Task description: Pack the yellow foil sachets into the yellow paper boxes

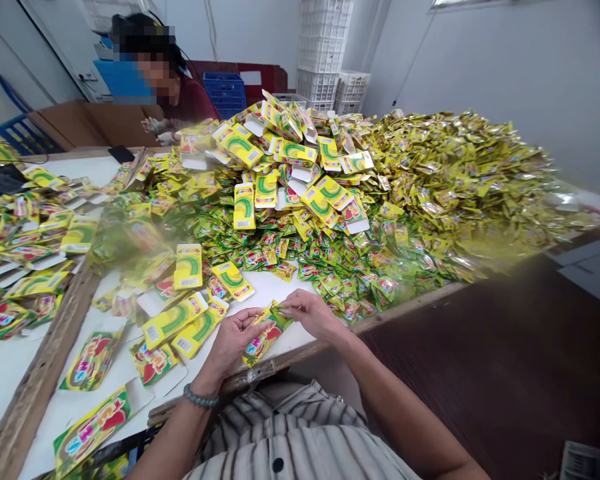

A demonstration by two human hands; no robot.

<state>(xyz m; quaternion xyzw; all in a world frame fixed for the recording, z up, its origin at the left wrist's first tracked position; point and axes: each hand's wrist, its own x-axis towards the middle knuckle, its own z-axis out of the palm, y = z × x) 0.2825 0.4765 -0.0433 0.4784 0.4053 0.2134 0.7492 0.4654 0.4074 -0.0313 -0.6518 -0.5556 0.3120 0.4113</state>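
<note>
My left hand (236, 337) is closed around a small printed carton (261, 345), yellow, green and red, tilted just above the table's front edge. At the carton's upper end, the fingers of my right hand (311, 313) are pinched on a small green sachet (283, 316), mostly hidden by the fingertips. Beyond my hands lies a heap of green sachets (325, 257). Several flattened-looking yellow cartons (175, 320) with open white flaps lie left of my left hand.
More yellow cartons (290, 152) rest on top of the heap, and gold-yellow sachets (460, 173) pile up at the right. A wooden strip (45, 360) divides the table at left, with filled-looking cartons (15, 267) beyond it. Another person (185, 100) works across the table. White crates (325, 40) stand behind.
</note>
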